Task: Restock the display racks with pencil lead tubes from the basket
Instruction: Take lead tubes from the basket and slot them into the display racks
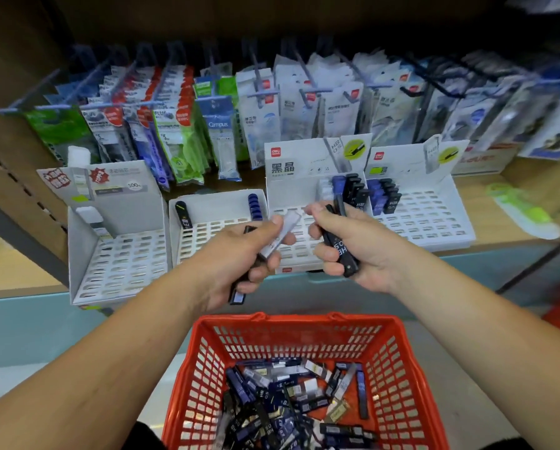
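Currently, the left hand clasps a pale tube along with dark ones, and the right hand clasps black HB tubes. More tubes lie loose in the red basket below. Sorting appears to be the step in hand. Next, each tube needs seating upright in its matching display rack.
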`<action>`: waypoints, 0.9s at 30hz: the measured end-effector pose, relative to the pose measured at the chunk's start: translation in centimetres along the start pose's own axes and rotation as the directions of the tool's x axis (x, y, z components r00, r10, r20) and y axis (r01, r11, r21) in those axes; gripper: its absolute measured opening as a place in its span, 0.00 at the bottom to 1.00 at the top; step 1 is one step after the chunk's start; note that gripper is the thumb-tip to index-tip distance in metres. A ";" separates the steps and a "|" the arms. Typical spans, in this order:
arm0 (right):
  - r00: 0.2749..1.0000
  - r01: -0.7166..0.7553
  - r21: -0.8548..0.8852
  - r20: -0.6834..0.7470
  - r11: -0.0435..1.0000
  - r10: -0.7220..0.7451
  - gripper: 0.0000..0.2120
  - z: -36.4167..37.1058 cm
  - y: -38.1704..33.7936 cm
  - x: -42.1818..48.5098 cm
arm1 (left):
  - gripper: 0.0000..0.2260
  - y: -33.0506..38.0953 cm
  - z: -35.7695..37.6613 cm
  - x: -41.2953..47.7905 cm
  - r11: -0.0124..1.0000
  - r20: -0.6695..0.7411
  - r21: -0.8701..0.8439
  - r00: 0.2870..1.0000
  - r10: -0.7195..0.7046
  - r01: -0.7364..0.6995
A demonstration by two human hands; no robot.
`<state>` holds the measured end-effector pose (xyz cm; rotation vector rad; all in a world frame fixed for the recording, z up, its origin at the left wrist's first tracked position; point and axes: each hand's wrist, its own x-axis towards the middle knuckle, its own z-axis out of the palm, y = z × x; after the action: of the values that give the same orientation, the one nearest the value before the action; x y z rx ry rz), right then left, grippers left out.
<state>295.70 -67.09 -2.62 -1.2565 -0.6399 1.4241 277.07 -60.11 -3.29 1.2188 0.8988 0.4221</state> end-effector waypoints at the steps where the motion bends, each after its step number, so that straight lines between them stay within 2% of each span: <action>1: 1.000 0.008 -0.038 -0.009 0.999 -0.008 0.14 -0.8 0.0 -0.2 | 0.21 0.0 0.7 0.2 1.000 -0.002 0.029 1.000 0.012 -0.012; 4: 1.000 0.022 -0.135 -0.009 0.991 -0.023 0.13 -3.0 0.2 -0.6 | 0.20 0.1 2.8 0.8 0.998 0.016 0.056 1.000 0.026 -0.027; 7: 1.000 0.003 -0.085 -0.023 0.996 -0.005 0.09 -4.6 0.1 -0.6 | 0.16 0.1 4.7 1.4 1.000 0.032 0.005 0.999 -0.011 0.011; 10: 0.999 -0.030 -0.038 -0.044 0.999 0.028 0.13 -5.5 0.1 -0.7 | 0.11 0.5 6.1 1.8 0.989 0.000 -0.146 1.000 -0.022 0.021; 14: 0.999 -0.044 -0.171 -0.004 0.984 0.044 0.13 -5.5 0.5 -1.3 | 0.13 0.8 7.0 2.6 0.950 -0.082 -0.308 0.997 0.016 -0.041; 16: 0.998 -0.046 -0.208 0.029 0.977 0.053 0.12 -5.2 0.7 -1.6 | 0.11 0.9 7.4 3.0 0.892 -0.070 -0.449 0.997 0.021 -0.050; 18: 0.996 -0.055 -0.229 0.059 0.972 0.071 0.11 -5.1 0.9 -1.8 | 0.10 0.6 7.8 3.5 0.853 -0.046 -0.522 0.999 0.005 -0.028; 21: 0.992 -0.068 -0.255 0.082 0.965 0.092 0.11 -4.9 1.4 -2.0 | 0.10 0.1 8.3 4.1 0.868 -0.070 -0.495 0.998 0.006 -0.040; 24: 0.997 -0.070 -0.226 0.021 0.972 0.076 0.09 -5.6 1.3 -1.9 | 0.07 0.0 7.9 4.8 0.885 -0.226 -0.452 0.974 0.004 -0.109; 25: 0.998 -0.065 -0.220 -0.009 0.973 0.064 0.08 -6.1 1.2 -1.8 | 0.07 -0.2 7.3 5.1 0.905 -0.298 -0.402 0.955 0.016 -0.141; 27: 0.997 -0.043 -0.205 -0.071 0.978 0.029 0.07 -7.1 0.9 -1.8 | 0.09 -0.5 6.1 5.5 0.967 -0.414 -0.173 0.904 0.102 -0.188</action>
<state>301.67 -70.74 -4.95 -1.4795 -0.7363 1.3641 285.04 -60.13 -5.27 1.0225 1.0849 0.8927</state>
